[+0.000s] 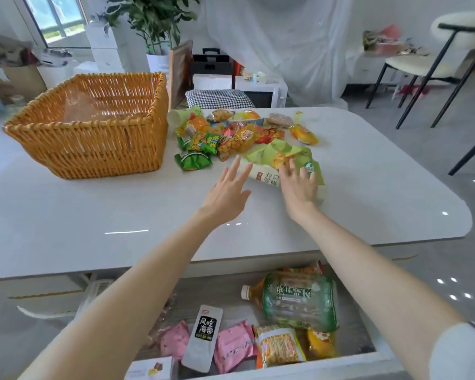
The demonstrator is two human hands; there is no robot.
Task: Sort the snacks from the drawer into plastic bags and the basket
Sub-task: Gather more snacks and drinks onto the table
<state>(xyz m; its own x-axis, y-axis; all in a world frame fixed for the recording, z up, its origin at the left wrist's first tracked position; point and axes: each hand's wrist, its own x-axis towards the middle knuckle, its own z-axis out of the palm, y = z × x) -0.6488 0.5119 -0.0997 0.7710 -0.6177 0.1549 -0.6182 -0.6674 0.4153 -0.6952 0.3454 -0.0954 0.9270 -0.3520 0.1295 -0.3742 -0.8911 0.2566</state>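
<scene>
Head view: on the white table (368, 193), a wicker basket (93, 133) stood at about 10 o'clock, with a clear plastic bag (93, 106) lying inside it. Just beside the basket, toward 12 o'clock, lay a heap of snack packets (231, 134) in yellow, orange and green wrappers.

The left hand (226, 193) reached over the table toward the heap. Its grip was apart, with the fingers straight and spread and nothing held, and the fingertips were near a white pouch (263, 176) with a red label. Whether they touched it could not be told.

The right hand (299, 185), at 3 o'clock of the left, lay palm down on the near edge of the heap. Its grip was likewise apart, the splayed fingers resting on crumpled light-green packets (285, 153) and across the end of the white pouch.

At 6 o'clock, below the table edge and between the two forearms, the drawer (299, 370) stood open. More snacks lay in it:
- a green-labelled tea bottle (299, 301) on its side at the right
- a grey sachet (203, 338) with a black label
- two pink packets (233, 346), one on either side of the sachet
- a yellow noodle packet (279, 348)
- an orange packet (321, 342) at the far right

A chair (436, 64) stood on the floor at 2 o'clock, and a potted plant (154, 23) at 12 o'clock behind the basket.
</scene>
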